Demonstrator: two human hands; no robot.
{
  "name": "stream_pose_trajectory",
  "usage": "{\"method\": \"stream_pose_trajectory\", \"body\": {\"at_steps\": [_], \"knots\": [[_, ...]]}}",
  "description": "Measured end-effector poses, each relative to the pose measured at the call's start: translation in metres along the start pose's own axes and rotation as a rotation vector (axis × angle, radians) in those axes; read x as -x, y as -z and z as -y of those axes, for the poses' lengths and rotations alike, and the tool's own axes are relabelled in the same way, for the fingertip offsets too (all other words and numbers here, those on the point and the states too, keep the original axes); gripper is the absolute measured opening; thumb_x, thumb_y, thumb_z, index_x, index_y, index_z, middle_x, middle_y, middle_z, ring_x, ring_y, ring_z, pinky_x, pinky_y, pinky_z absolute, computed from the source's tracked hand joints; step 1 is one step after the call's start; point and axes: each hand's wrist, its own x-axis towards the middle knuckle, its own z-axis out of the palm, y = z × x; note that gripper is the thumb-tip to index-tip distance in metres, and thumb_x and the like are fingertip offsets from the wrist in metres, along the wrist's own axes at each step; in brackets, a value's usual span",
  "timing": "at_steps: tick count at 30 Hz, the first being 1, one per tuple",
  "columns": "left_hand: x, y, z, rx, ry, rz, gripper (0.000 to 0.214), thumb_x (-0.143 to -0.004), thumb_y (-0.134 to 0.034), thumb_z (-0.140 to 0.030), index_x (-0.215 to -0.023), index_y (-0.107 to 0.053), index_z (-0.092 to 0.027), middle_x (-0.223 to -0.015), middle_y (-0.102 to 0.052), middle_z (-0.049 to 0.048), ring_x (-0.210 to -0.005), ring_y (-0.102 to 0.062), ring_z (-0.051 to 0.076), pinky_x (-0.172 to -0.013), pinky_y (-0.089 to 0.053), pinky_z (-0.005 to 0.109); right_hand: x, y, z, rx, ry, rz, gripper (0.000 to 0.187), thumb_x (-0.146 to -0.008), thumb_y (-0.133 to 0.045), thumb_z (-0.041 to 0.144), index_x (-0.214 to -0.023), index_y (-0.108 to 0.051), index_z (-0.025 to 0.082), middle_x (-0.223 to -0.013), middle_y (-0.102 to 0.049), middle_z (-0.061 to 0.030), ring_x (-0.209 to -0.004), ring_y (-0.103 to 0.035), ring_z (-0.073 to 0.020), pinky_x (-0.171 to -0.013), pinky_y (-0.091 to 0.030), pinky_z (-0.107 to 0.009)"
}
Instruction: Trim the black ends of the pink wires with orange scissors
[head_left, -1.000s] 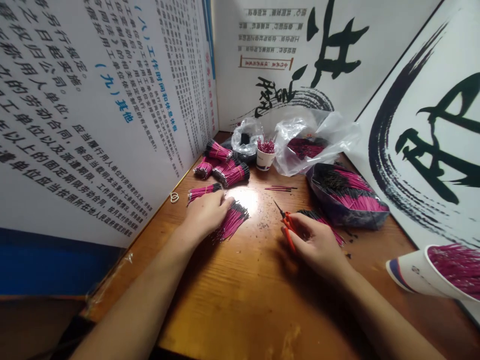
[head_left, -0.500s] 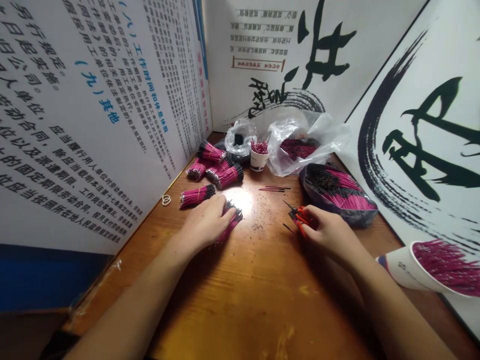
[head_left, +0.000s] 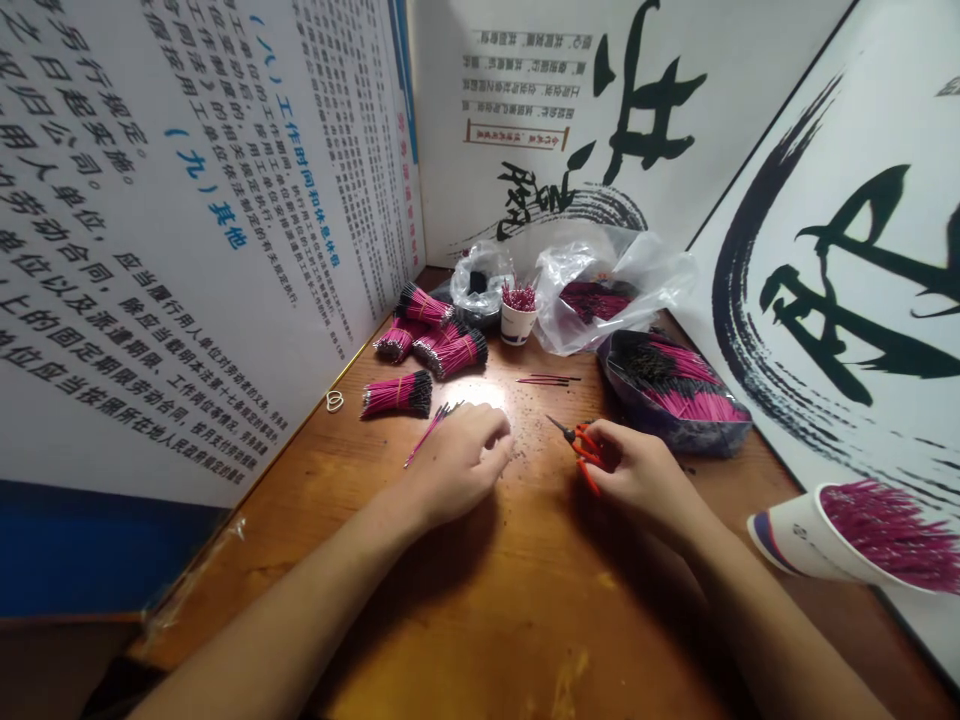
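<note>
My left hand [head_left: 466, 458] is low over the middle of the table, thumb and fingers curled together. Anything inside the curl is hidden from me. Loose magenta wires with black ends [head_left: 426, 436] stick out on its left side, partly covered by the hand. My right hand [head_left: 637, 468] grips small cutters with orange handles [head_left: 586, 446], their dark pointed tips aimed up and left toward the left hand. A banded bundle of magenta wires [head_left: 395, 395] lies just beyond the left hand. A few separate wires [head_left: 549, 380] rest farther back.
More banded bundles [head_left: 457, 352] are piled at the back left near a paper cup [head_left: 517, 325] of wires. Clear plastic bags [head_left: 559, 270] and a dark bag of wires [head_left: 720, 435] stand behind. At right a larger cup [head_left: 795, 530] lies tilted. Printed panels [head_left: 300, 150] enclose the table.
My left hand has moved right, uncovering some loose wires. Black-ended wires seen by the right hand are gone from there; the cutters have shifted slightly left and now show more clearly.
</note>
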Motion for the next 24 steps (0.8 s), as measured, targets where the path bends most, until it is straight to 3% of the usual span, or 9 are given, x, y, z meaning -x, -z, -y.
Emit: {"method": "stream_pose_trajectory", "body": {"at_steps": [6,9,14,17,20,24], "knots": [[-0.001,-0.028,-0.022,0.543,0.053,0.102,0.013,-0.097,-0.045,-0.029,-0.096,-0.053,-0.018,-0.087,-0.057,0.0005,-0.079,-0.051,0.014,-0.073,-0.041,0.027,0.005,-0.012,0.015,-0.243,0.067,-0.054,0.006,-0.076,-0.058,0.025,-0.078,-0.057,0.020,-0.066,-0.060,0.0007,-0.058,-0.053,-0.0128,-0.052,-0.041,-0.022],[-0.006,-0.038,-0.028,0.731,0.087,0.063,0.013,-0.096,-0.046,-0.027,-0.089,-0.051,-0.017,-0.082,-0.054,-0.0001,-0.077,-0.051,0.013,-0.072,-0.042,0.026,0.009,-0.018,0.017,-0.317,0.089,-0.064,0.003,-0.076,-0.059,0.022,-0.079,-0.058,0.020,-0.069,-0.060,0.0009,-0.060,-0.054,-0.0128,-0.054,-0.042,-0.022],[-0.012,-0.046,-0.026,0.683,0.024,0.010,0.014,-0.095,-0.048,-0.024,-0.084,-0.054,-0.017,-0.079,-0.054,-0.0007,-0.077,-0.053,0.013,-0.073,-0.043,0.025,0.012,-0.025,0.017,-0.390,0.101,-0.093,0.007,-0.078,-0.061,0.018,-0.080,-0.055,0.021,-0.071,-0.057,0.0016,-0.064,-0.053,-0.0131,-0.059,-0.043,-0.023],[-0.014,-0.044,-0.017,0.698,0.055,-0.052,0.015,-0.095,-0.049,-0.028,-0.086,-0.053,-0.017,-0.080,-0.058,-0.0005,-0.066,-0.054,0.010,-0.063,-0.043,0.023,0.012,-0.025,0.018,-0.407,0.090,-0.125,0.008,-0.084,-0.061,0.023,-0.082,-0.054,0.021,-0.072,-0.054,0.0021,-0.064,-0.051,-0.0128,-0.059,-0.042,-0.023],[-0.016,-0.039,-0.007,0.801,0.120,-0.092,0.018,-0.095,-0.048,-0.035,-0.089,-0.050,-0.018,-0.083,-0.060,-0.0003,-0.053,-0.051,0.007,-0.051,-0.040,0.021,0.013,-0.023,0.021,-0.307,0.063,-0.131,0.013,-0.087,-0.062,0.029,-0.081,-0.053,0.022,-0.071,-0.053,0.0028,-0.062,-0.049,-0.0123,-0.057,-0.040,-0.023],[-0.014,-0.032,0.003,0.688,0.057,-0.141,0.018,-0.094,-0.053,-0.031,-0.084,-0.053,-0.017,-0.069,-0.051,-0.0036,-0.058,-0.046,0.008,-0.055,-0.036,0.021,0.015,-0.017,0.026,-0.131,0.033,-0.072,0.014,-0.089,-0.060,0.032,-0.083,-0.054,0.022,-0.071,-0.055,0.0021,-0.059,-0.049,-0.0126,-0.053,-0.037,-0.023]]}}
